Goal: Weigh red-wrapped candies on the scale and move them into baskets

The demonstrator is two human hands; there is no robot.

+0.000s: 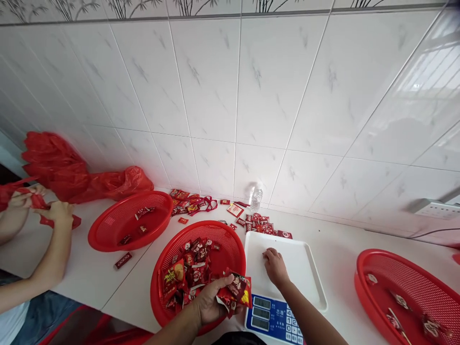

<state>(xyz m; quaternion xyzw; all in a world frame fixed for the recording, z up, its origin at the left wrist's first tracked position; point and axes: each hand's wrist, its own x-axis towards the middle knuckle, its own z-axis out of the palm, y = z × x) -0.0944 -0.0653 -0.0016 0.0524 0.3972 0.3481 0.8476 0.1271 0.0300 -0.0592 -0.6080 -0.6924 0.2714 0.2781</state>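
My left hand is closed around several red snack packets, just above the near right rim of the middle red basket. That basket holds many small red and brown wrapped snacks. My right hand is over the white tray of a weighing scale, fingers curled down toward its surface. Whatever lies under those fingertips, if anything, is hidden. At the front of the scale is a blue panel with displays and keys, partly covered by my right forearm.
Red packets and a clear bottle stand by the wall. Other red baskets flank mine, each holding a few snacks. At left, another person's hands hold red plastic, near a heap of red bags.
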